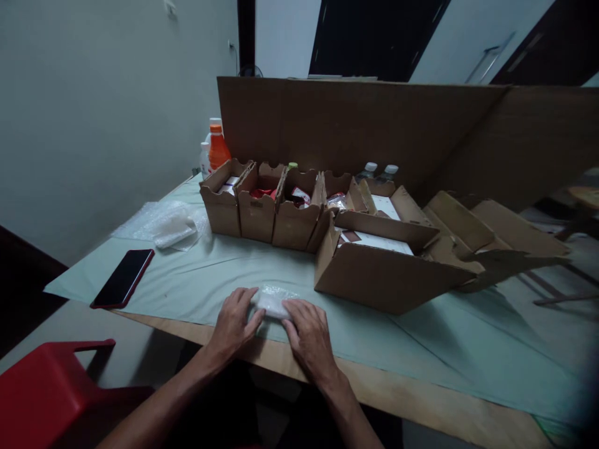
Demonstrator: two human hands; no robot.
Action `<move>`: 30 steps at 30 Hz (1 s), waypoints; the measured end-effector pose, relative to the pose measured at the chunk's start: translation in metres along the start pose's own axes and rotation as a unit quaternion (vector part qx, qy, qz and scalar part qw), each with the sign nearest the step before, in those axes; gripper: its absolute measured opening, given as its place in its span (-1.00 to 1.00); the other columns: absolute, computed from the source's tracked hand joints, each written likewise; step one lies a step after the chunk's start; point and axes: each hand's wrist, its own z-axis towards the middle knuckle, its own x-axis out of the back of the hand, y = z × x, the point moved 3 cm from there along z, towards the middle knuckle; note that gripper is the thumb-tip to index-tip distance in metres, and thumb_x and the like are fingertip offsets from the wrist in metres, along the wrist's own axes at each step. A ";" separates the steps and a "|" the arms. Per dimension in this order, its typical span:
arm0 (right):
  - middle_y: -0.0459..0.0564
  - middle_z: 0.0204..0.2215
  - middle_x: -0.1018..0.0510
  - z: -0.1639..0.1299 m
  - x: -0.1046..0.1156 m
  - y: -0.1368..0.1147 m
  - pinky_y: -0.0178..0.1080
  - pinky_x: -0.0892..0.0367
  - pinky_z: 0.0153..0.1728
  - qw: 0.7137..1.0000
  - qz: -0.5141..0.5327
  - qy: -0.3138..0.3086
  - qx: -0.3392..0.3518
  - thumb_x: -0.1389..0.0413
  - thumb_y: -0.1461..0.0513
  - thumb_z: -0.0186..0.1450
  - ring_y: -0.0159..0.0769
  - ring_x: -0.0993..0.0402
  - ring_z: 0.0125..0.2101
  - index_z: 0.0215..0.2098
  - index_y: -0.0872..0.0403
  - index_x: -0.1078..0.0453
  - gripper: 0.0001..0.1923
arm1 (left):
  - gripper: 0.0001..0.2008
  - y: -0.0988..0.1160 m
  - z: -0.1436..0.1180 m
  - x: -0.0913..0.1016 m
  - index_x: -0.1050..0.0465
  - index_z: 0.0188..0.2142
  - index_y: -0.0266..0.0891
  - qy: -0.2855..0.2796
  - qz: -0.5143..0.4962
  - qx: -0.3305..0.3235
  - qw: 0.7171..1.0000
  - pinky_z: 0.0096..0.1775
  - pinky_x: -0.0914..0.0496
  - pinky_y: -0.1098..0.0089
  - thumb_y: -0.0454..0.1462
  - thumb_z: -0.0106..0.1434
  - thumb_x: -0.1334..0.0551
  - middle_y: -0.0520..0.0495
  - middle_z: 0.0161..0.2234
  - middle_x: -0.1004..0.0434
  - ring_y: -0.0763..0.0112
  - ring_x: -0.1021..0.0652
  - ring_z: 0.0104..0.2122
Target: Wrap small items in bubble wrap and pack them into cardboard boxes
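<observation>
Near the table's front edge lies a small bundle of clear bubble wrap (274,302), flat on the green cloth. My left hand (237,321) grips its left end, thumb in front and fingers behind. At the right end my right hand (309,330) holds it the same way, fingers over the top. Whatever may be inside the wrap cannot be made out. Further left, more loose bubble wrap (175,227) lies crumpled on the cloth, apart from both hands.
A phone (122,279) lies at the left edge, above a red plastic stool (51,393). Several cardboard boxes (255,218) with packets stand in a row behind my hands; one larger box (369,280) sits closer, to the right. An orange bottle (218,149) stands at the back left.
</observation>
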 end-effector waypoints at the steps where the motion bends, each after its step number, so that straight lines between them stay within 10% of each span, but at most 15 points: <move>1: 0.06 0.00 -0.59 0.002 0.000 0.003 -0.02 -0.26 0.06 1.000 0.016 0.007 -0.013 -0.12 0.32 0.37 -0.10 -0.43 0.04 0.08 0.06 -0.42 -0.68 | -0.63 0.000 -0.004 0.004 -0.42 0.07 -0.25 0.011 -0.033 0.029 0.999 -0.08 -0.43 0.13 -0.17 0.31 -0.17 -0.21 -0.12 -0.52 0.13 -0.53 -0.12; 6: 0.04 -0.07 -0.62 0.004 0.002 0.001 -0.07 -0.32 -0.01 0.992 0.086 0.038 -0.090 -0.10 0.23 0.39 -0.14 -0.49 -0.06 0.04 0.02 -0.47 -0.73 | -0.56 0.008 -0.019 0.009 -0.44 0.04 -0.28 -0.056 -0.275 0.204 0.938 -0.04 -0.42 0.20 -0.08 0.24 -0.25 -0.22 -0.08 -0.55 0.12 -0.54 -0.05; 12: -0.01 -0.05 -0.59 -0.014 0.004 -0.021 -0.14 -0.36 0.02 0.975 0.186 0.045 -0.113 -0.04 0.13 0.43 -0.21 -0.48 -0.03 -0.02 -0.05 -0.49 -0.75 | -0.67 0.040 -0.010 -0.007 -0.48 -0.08 -0.28 -0.139 -0.483 0.189 0.843 0.02 -0.36 0.29 -0.13 0.22 -0.30 -0.13 -0.12 -0.59 0.22 -0.52 -0.09; 18: 0.11 0.08 -0.50 -0.034 0.016 -0.007 -0.02 -0.36 0.08 0.947 0.266 0.043 -0.174 -0.14 0.05 0.31 -0.08 -0.45 0.06 0.10 -0.01 -0.42 -0.58 | -0.60 0.055 -0.013 -0.009 -0.45 -0.09 -0.27 -0.141 -0.459 0.195 0.855 -0.15 -0.39 0.38 -0.05 0.20 -0.31 -0.08 -0.20 -0.56 0.28 -0.50 -0.20; 22: 0.19 0.12 -0.49 -0.036 0.024 -0.007 -0.06 -0.41 0.01 0.868 0.460 -0.041 -0.181 -0.21 -0.10 0.22 -0.06 -0.50 0.02 0.32 0.05 -0.19 -0.20 | -0.59 0.068 -0.022 -0.008 -0.49 -0.10 -0.28 -0.249 -0.420 0.160 0.858 -0.25 -0.37 0.42 -0.03 0.19 -0.30 -0.08 -0.23 -0.54 0.30 -0.49 -0.26; 25: 0.12 -0.04 -0.58 -0.035 0.029 -0.013 -0.16 -0.43 -0.12 0.837 0.510 -0.071 -0.185 -0.25 -0.09 0.19 -0.10 -0.55 -0.12 0.09 0.06 -0.41 -0.38 | -0.62 0.069 -0.033 -0.012 -0.52 -0.18 -0.32 -0.312 -0.390 0.142 0.855 -0.34 -0.30 0.47 -0.03 0.20 -0.29 -0.04 -0.31 -0.50 0.37 -0.45 -0.34; 30: -0.05 -0.37 -0.56 -0.044 0.040 -0.009 -0.30 -0.32 -0.35 0.873 0.430 -0.023 -0.227 -0.17 -0.05 0.27 -0.28 -0.43 -0.37 -0.24 0.07 -0.50 -0.64 | -0.54 0.059 -0.045 -0.023 -0.50 -0.10 -0.34 -0.315 -0.417 0.154 0.839 -0.30 -0.28 0.45 -0.04 0.13 -0.35 -0.04 -0.29 -0.47 0.39 -0.42 -0.33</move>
